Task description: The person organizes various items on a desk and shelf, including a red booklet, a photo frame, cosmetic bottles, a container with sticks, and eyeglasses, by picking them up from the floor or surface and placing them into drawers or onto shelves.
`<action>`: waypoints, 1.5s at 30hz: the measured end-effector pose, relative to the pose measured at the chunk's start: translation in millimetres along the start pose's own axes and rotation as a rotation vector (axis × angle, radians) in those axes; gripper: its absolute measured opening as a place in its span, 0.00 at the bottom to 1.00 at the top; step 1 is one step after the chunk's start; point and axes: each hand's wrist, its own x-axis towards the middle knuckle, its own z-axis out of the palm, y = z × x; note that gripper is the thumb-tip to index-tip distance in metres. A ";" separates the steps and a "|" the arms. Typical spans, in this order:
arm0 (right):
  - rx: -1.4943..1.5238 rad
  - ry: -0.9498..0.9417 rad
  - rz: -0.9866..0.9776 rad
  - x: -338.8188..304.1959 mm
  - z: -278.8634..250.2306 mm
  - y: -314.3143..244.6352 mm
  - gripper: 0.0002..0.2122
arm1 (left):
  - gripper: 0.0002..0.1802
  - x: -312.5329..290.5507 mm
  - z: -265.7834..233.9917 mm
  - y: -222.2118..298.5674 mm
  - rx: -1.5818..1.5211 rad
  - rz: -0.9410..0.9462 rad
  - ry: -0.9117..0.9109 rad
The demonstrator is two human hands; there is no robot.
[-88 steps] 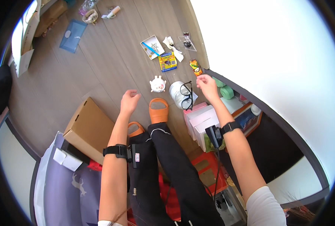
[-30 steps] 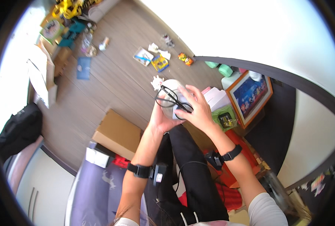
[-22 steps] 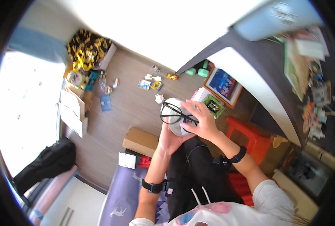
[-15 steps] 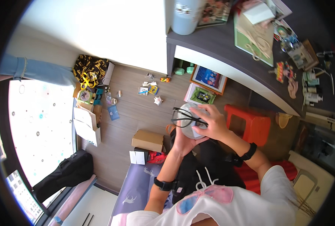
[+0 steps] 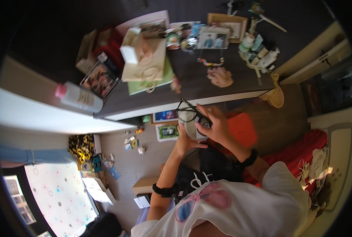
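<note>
My left hand [image 5: 185, 143] is wrapped round the side and underside of a pale, round, bowl-like container [image 5: 192, 128], held in front of my body. Black-framed eyeglasses [image 5: 187, 111] are pinched in my right hand [image 5: 216, 125], over the container's top. One lens juts out to the left of the fingers. A small dark object [image 5: 205, 123] with a round face shows under the right fingertips; its kind is unclear. The container's contents are mostly covered by the glasses and the hand.
A dark desk [image 5: 144, 96] spans the far side, bearing a white bottle with pink cap [image 5: 80, 97], a paper bag [image 5: 144, 65], a photo frame [image 5: 213, 38] and several small bottles. An orange stool [image 5: 241, 132] stands right of my hands. A cardboard box [image 5: 146, 185] is on the floor.
My view has swung to the right and up toward the desk, so more of its top shows. Both hands still hold the container and the eyeglasses, which are now tilted more steeply.
</note>
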 end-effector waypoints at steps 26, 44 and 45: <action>-0.147 0.041 0.405 118.0 -146.9 291.1 0.15 | 0.55 330.4 129.3 -3.0 0.864 0.153 0.218; 1.253 0.432 0.721 73.2 -162.5 314.7 0.20 | 0.48 360.9 146.2 8.8 1.085 0.764 0.336; 1.237 0.463 0.673 73.3 -162.0 312.6 0.20 | 0.48 366.8 144.8 12.1 1.077 0.795 0.421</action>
